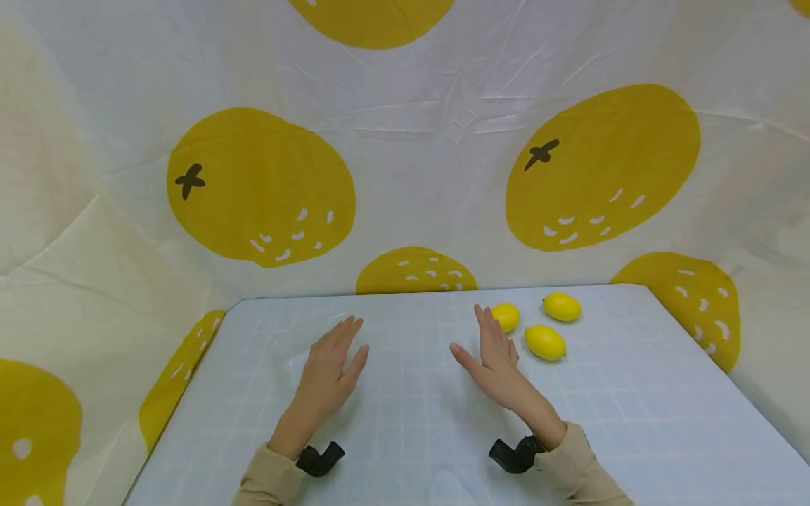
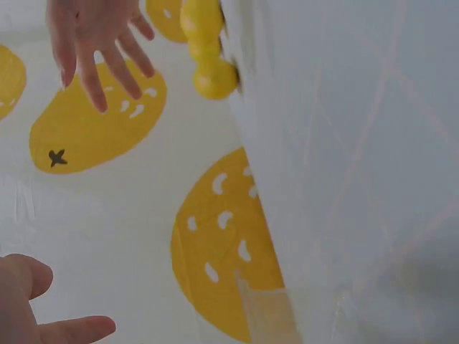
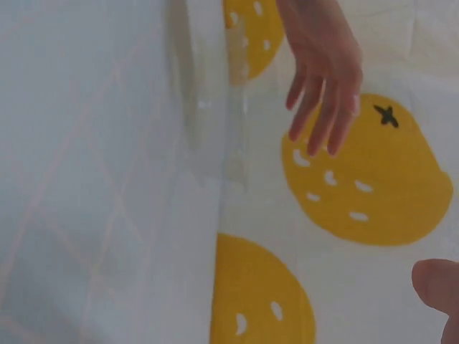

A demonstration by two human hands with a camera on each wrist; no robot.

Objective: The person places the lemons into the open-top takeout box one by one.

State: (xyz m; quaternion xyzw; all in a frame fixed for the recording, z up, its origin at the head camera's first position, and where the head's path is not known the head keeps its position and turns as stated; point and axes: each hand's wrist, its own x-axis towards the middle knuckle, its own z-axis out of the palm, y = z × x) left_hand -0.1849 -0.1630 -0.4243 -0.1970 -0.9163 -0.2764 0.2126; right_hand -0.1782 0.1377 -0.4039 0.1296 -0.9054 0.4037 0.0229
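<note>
Both hands are held up over the table, palms facing each other, with a gap between them. My left hand has its fingers straight and thumb apart, and holds nothing. Beside and partly behind it stands a see-through container, its outline faint; the right wrist view shows its clear wall better. My right hand, also with fingers extended and nothing in it, is nearest to the yellow lemons. One lemon is partly hidden by its fingers. Another lemon lies to its right, and a third lemon farther back.
A pale blue checked cloth covers the table. Around its back and sides hangs a white curtain printed with big yellow fruit. Near the front edge a faint, clear rounded shape shows; its kind is unclear. Black wrist mounts sit below the sleeves.
</note>
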